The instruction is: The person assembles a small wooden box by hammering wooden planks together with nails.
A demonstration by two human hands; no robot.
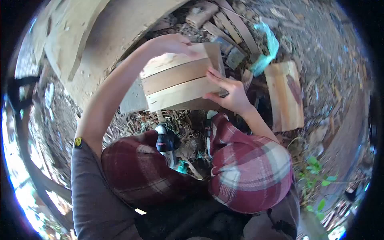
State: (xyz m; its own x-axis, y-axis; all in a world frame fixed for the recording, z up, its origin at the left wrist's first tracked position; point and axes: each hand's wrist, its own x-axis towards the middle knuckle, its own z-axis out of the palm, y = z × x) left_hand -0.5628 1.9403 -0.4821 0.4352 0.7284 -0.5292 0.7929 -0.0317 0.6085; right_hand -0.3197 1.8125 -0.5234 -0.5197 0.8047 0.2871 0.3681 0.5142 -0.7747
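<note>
A small slatted wooden box (176, 80) is in front of me, above my shoes, with its pale boards facing up. My left hand (178, 45) reaches over its far edge, with the fingers bent against the wood and partly blurred. At the box's right edge, my right hand (234, 95) grips the corner, its fingers lying along the end and the thumb apart on the near side. The underside of the box is hidden. To the right, a flat panel of joined wooden boards (285, 96) lies on the ground, touched by neither hand.
A large curved wooden sheet (116, 32) stretches across the upper left. Offcuts and planks (230, 26) lie beyond the box, near a light green plastic strip (267, 50). My plaid-covered knees (252, 172) and shoes (166, 144) are close below. Green leaves (316, 168) grow at right.
</note>
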